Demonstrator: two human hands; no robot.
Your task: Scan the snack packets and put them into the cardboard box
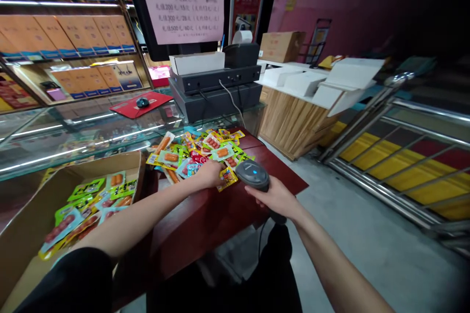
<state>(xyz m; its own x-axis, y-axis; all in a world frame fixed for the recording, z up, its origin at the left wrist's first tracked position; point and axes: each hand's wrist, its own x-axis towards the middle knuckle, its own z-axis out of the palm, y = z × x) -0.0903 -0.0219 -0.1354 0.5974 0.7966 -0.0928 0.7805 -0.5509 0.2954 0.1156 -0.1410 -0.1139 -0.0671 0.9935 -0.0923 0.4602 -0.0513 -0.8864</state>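
My right hand (275, 198) is wrapped around the handle of a dark grey barcode scanner (252, 174) with a small blue light on top. The scanner's head points toward a yellow snack packet (228, 179). That packet's edge is pinched in the fingers of my left hand (210, 174), though the fingertips are partly hidden. Just beyond lies a pile of small snack packets (200, 154), some of them sausages in clear wrap. To the left, a cardboard box (127, 162) holds several more packets under my left forearm.
A dark red tabletop (198, 234) carries the pile. Behind it stand a glass counter (91, 129), a mouse (142, 102) on a red mat, a black cash drawer (216, 102) and a monitor with a pink notice (183, 5). A metal railing (396, 166) runs along the right.
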